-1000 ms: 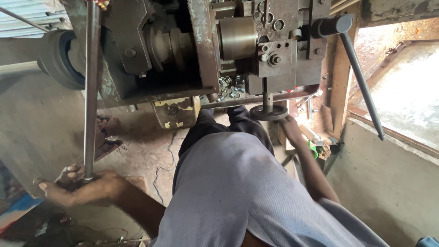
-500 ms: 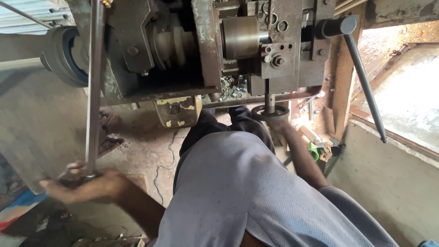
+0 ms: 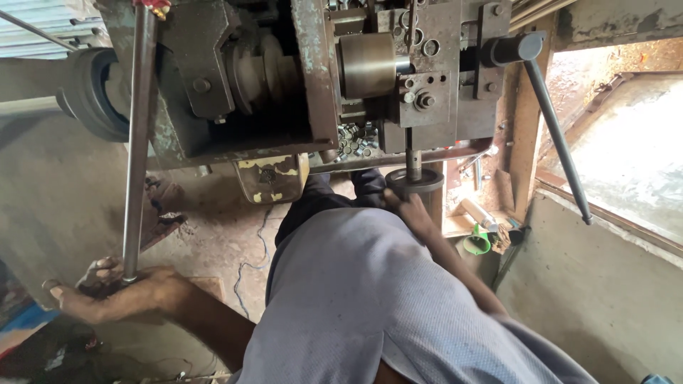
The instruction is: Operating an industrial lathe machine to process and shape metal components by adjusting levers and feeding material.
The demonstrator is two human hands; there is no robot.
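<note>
My left hand [image 3: 110, 291] is wrapped around the lower end of a long steel rod [image 3: 136, 142] that rises to the top of a worn metal machine [image 3: 284, 78]. My right hand [image 3: 411, 210] rests on a dark round handwheel [image 3: 415, 181] under the machine's front, fingers curled over its rim. My grey shirt [image 3: 370, 306] and dark trousers [image 3: 320, 199] fill the middle of the view and hide my lap.
A long dark lever [image 3: 558, 135] slopes down to the right from the machine. A black belt pulley [image 3: 89, 92] sits at the left. Small nuts [image 3: 354, 139] lie in the machine bed. A green cup [image 3: 477, 242] stands below the wheel. A concrete ledge [image 3: 612, 235] borders the right.
The view has shifted slightly down and left. My left hand has slid a little along the rod's foot; my right hand stays on the handwheel.
</note>
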